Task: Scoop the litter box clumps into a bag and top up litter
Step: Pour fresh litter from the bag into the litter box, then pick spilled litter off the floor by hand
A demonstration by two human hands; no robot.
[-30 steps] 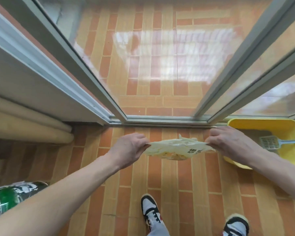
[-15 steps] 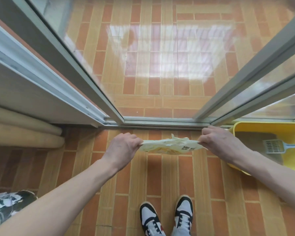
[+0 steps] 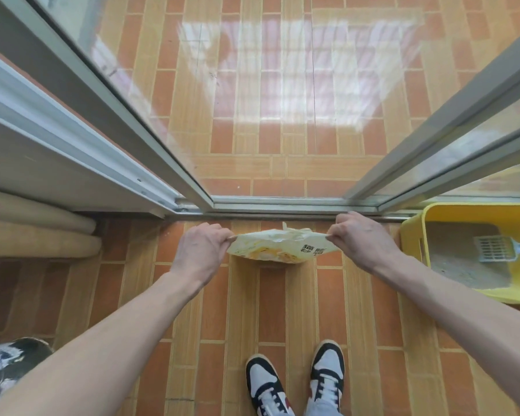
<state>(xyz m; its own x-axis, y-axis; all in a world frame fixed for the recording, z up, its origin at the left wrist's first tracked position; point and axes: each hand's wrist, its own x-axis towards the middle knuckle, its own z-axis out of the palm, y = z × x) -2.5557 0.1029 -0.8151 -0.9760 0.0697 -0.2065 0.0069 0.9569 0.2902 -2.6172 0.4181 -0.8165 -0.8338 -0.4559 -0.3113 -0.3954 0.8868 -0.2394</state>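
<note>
Between both hands (image 3: 201,250), crinkled plastic bag (image 3: 279,249)

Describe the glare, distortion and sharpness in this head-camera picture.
Head view: a bright window reflection washes out the glass door and the tiles seen through it; wide-angle distortion splays the door frames outward and stretches both forearms; the left hand, right hand and the litter bag they pinch are sharp, its print readable; the litter box sits evenly lit, with soft shadows.
</note>
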